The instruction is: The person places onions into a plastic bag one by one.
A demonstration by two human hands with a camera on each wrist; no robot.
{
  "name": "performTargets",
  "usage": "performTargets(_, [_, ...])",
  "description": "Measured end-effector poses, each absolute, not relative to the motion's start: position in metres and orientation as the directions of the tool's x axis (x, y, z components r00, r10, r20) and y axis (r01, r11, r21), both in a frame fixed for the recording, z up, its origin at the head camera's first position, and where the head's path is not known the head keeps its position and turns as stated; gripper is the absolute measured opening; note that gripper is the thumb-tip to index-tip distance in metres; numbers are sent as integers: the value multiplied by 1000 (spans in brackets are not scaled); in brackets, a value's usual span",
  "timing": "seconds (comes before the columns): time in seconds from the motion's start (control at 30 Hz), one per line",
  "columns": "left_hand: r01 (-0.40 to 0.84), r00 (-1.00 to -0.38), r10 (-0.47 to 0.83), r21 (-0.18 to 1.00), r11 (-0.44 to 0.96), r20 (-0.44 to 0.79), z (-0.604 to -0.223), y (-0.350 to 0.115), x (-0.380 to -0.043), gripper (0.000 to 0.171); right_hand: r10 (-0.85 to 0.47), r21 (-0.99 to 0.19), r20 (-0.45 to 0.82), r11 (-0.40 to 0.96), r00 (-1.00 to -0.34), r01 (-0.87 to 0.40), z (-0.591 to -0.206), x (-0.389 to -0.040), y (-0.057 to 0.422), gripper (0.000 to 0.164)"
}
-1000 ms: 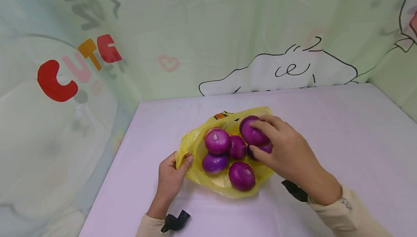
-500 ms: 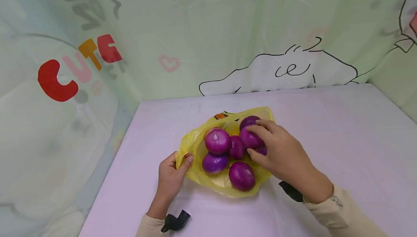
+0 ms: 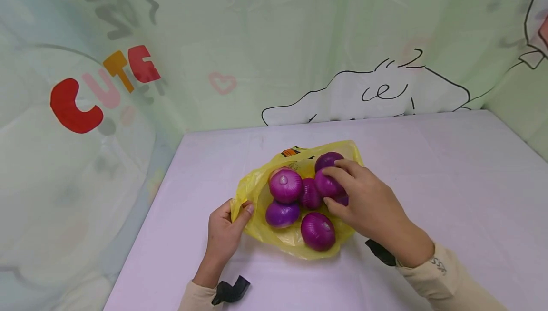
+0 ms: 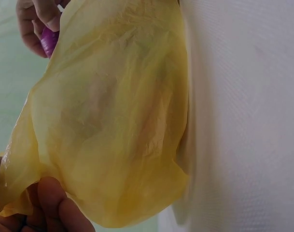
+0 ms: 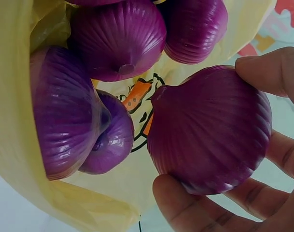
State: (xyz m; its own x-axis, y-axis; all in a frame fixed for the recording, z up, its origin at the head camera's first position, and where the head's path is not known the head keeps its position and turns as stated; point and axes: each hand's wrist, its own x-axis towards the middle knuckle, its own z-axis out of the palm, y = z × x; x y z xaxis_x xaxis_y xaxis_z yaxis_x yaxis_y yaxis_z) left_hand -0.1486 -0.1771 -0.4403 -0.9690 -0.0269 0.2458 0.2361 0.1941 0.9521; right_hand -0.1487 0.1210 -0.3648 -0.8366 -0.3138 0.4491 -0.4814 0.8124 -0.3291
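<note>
A yellow plastic bag lies on the table with its mouth spread, and several purple onions are inside it. My left hand pinches the bag's left rim between thumb and fingers. At the bag's right side my right hand grips a purple onion between thumb and fingertips, just over the others. One onion sits alone near the bag's front, and another rests on top at the left. The left wrist view shows the bag's outer wall, which hides most of the contents.
The bag stands on a table with a pale lilac cover. Behind it hangs a light green printed curtain with line drawings and coloured letters. Black straps sit at both wrists.
My right hand has moved left and slightly down with its onion, further in over the bag. The left hand keeps its hold on the rim in the same place.
</note>
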Motion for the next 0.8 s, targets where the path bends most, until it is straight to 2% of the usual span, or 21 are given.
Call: performTargets(0.8, [233,-970,-27,953,193,242,-440,-177,-148,11,-319,-309,429,827,-845,-470,-377,-152,120,51])
